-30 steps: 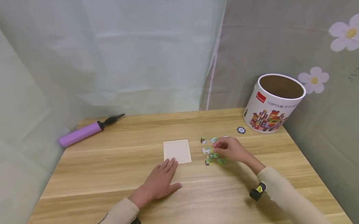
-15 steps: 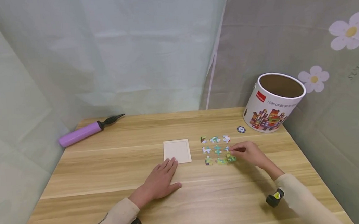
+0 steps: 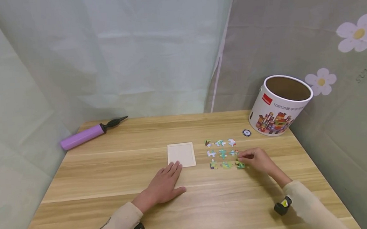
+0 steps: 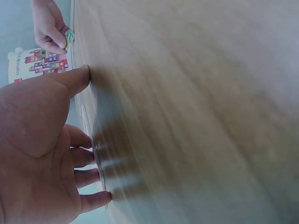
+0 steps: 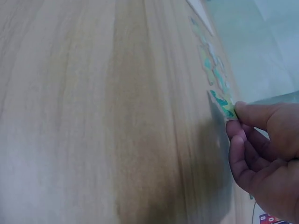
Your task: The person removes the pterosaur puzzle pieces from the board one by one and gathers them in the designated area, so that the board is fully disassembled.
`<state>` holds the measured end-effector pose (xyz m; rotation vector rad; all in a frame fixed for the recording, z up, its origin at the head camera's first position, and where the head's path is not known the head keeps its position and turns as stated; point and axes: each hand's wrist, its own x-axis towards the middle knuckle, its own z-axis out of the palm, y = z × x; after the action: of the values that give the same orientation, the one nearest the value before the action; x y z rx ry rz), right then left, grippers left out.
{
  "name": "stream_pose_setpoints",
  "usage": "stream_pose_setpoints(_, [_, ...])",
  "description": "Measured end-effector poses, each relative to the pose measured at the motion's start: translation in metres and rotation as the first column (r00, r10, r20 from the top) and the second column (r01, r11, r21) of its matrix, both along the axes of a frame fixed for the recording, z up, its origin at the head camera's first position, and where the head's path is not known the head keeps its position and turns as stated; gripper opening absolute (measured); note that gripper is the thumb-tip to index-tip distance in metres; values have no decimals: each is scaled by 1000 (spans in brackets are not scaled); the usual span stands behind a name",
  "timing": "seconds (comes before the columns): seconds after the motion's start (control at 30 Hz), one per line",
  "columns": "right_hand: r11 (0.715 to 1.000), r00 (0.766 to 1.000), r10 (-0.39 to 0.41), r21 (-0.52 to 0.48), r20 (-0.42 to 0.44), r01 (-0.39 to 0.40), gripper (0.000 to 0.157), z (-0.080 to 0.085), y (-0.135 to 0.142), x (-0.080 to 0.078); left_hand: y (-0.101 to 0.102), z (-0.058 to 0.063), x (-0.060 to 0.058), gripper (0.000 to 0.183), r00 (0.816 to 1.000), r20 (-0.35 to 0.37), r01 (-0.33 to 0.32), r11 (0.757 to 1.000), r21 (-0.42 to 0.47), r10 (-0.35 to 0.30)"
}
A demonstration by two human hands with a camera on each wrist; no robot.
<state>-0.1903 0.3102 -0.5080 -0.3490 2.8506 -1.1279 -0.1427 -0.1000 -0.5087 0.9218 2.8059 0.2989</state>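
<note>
My right hand (image 3: 258, 160) pinches a green puzzle piece (image 3: 240, 165) between thumb and fingers, at the near right corner of a group of puzzle pieces. In the right wrist view the piece (image 5: 223, 103) is tilted, one edge at the thumb tip. The other pieces lie apart in rough rows, among them a teal one (image 3: 222, 153) in the middle and a white one (image 3: 232, 142) at the far right. My left hand (image 3: 162, 186) lies with straight fingers, its fingertips resting on the near edge of a pale square puzzle frame (image 3: 181, 155).
A purple balloon pump (image 3: 82, 137) lies at the back left of the wooden table (image 3: 117, 174). At the back right stands a large printed bucket (image 3: 275, 114), with a poker chip (image 3: 246, 133) beside it. Cloth hangs behind the table and along its sides.
My right hand has moved right with the green piece, from the middle of the group to its near right corner, and slightly toward me. The left hand stays still.
</note>
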Motion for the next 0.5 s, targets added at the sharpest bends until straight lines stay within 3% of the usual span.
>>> stream_pose_setpoints(0.23, [999,1000,-7,33,-13,8,6,-8,-1,-4,0,1,0,83,1000,-3,-4,1000,-10,4])
stream_pose_setpoints(0.5, [998,1000,-23,59,-3,23,9,-2,-3,-5,0,2,0,83,1000,-10,8,1000,-5,-8])
